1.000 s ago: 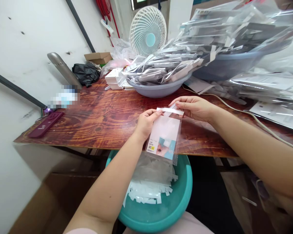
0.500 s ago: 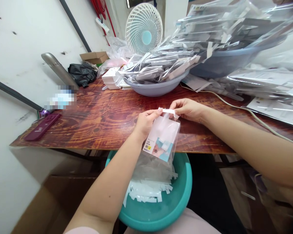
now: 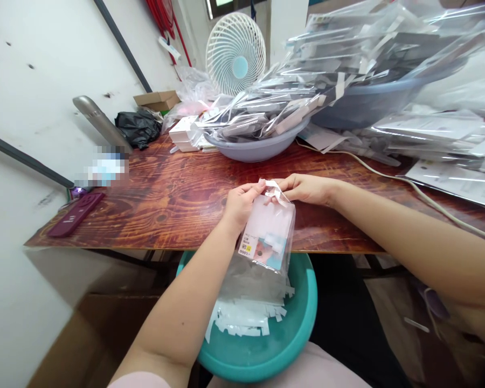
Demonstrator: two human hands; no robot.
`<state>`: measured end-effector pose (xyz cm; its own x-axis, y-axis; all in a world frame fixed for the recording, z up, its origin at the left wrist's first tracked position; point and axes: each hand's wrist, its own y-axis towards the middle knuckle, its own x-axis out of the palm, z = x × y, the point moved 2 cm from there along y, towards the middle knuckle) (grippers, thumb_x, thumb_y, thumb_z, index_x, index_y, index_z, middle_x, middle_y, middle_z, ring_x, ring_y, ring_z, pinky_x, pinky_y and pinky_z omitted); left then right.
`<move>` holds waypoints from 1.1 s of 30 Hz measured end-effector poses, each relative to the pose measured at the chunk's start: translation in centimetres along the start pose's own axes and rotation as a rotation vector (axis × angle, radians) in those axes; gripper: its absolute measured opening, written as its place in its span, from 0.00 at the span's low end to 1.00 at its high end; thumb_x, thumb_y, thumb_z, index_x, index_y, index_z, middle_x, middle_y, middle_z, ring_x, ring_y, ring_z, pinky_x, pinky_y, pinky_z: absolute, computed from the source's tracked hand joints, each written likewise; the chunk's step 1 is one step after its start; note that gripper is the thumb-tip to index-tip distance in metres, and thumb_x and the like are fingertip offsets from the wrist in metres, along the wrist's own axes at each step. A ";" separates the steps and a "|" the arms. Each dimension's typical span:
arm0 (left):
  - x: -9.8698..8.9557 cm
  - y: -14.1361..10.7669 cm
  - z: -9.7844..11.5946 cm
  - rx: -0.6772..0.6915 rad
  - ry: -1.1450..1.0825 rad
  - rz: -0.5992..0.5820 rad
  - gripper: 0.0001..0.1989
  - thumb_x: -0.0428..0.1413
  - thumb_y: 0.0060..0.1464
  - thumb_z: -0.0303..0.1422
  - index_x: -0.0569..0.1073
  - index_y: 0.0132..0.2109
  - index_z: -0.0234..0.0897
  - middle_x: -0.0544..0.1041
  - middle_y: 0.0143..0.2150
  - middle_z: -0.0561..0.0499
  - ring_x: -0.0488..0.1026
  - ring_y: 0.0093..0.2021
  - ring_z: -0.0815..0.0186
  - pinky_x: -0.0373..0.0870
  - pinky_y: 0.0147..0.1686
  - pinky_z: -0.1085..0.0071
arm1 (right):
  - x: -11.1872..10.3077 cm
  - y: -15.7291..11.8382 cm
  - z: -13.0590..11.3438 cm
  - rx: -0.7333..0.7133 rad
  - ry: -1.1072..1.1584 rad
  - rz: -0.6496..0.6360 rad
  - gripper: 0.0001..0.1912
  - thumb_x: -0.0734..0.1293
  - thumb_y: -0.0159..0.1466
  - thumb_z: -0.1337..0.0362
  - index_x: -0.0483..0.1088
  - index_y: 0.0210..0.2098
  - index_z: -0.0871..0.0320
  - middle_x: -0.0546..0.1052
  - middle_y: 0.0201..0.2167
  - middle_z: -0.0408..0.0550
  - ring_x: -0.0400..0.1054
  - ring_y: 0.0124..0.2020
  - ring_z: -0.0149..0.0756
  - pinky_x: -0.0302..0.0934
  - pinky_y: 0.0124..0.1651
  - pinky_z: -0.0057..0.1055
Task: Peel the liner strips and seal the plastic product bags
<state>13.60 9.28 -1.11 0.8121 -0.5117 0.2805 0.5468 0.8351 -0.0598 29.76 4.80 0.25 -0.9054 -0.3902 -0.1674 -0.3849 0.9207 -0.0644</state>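
Note:
A clear plastic bag [image 3: 267,231] with a printed card inside hangs over the table's front edge, its white-stripped top end uppermost. My left hand [image 3: 241,203] pinches the top left corner of this bag between thumb and fingers. At the top right, my right hand [image 3: 301,188] has its fingers closed at the bag's opening, some fingertips showing through the clear plastic. Below, a teal basin [image 3: 262,362] holds a stack of clear bags [image 3: 242,318] with white strips along their ends.
Behind my hands, a grey-purple basin [image 3: 250,152] is heaped with filled clear bags. A larger piled basin [image 3: 367,102] stands at the back right. A fan [image 3: 236,54], a maroon phone-like object [image 3: 76,214] and a cable [image 3: 359,160] are also in view.
My right hand has moved left and slightly down, its fingers now behind the plastic at the bag's opening. The white strip has bent and the bag has shifted slightly.

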 end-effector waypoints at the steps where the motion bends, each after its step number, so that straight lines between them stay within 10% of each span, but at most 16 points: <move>1: -0.1 0.0 0.0 -0.002 -0.006 -0.001 0.16 0.65 0.40 0.43 0.78 0.28 0.33 0.76 0.25 0.49 0.67 0.22 0.70 0.63 0.25 0.72 | 0.0 -0.1 0.0 0.008 0.070 -0.016 0.15 0.71 0.53 0.58 0.78 0.39 0.56 0.76 0.40 0.46 0.65 0.47 0.39 0.52 0.56 0.37; 8: -0.4 0.2 0.1 0.017 -0.004 0.055 0.16 0.65 0.40 0.43 0.77 0.29 0.33 0.77 0.28 0.48 0.71 0.27 0.68 0.66 0.30 0.71 | 0.3 -1.0 -1.0 0.022 0.385 -0.068 0.37 0.52 0.60 0.37 0.78 0.38 0.61 0.77 0.44 0.53 0.65 0.50 0.47 0.52 0.59 0.42; 16: -0.7 0.4 -0.1 0.042 0.003 0.145 0.15 0.64 0.40 0.42 0.76 0.26 0.33 0.75 0.25 0.50 0.67 0.23 0.70 0.64 0.27 0.72 | 0.8 -1.0 -1.1 -0.042 0.041 0.006 0.16 0.71 0.55 0.58 0.77 0.41 0.57 0.75 0.49 0.48 0.63 0.54 0.43 0.51 0.59 0.39; 22: -0.5 0.2 0.1 0.048 -0.032 0.170 0.15 0.64 0.40 0.42 0.75 0.27 0.33 0.73 0.24 0.51 0.66 0.22 0.72 0.62 0.26 0.72 | 0.3 -1.4 -1.6 -0.053 -0.058 0.255 0.14 0.73 0.51 0.56 0.78 0.36 0.56 0.76 0.41 0.47 0.67 0.46 0.41 0.56 0.53 0.39; 33: -0.7 0.3 0.4 0.074 0.012 0.279 0.13 0.63 0.41 0.40 0.73 0.25 0.33 0.72 0.23 0.52 0.64 0.22 0.72 0.61 0.26 0.73 | 1.5 -1.1 -1.2 0.025 -0.009 0.179 0.16 0.73 0.50 0.53 0.79 0.36 0.53 0.76 0.48 0.46 0.65 0.51 0.44 0.54 0.56 0.37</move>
<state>13.15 9.94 -0.93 0.9316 -0.2623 0.2517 0.2861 0.9561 -0.0628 28.61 3.22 1.26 -0.9574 -0.2197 -0.1874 -0.2127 0.9754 -0.0570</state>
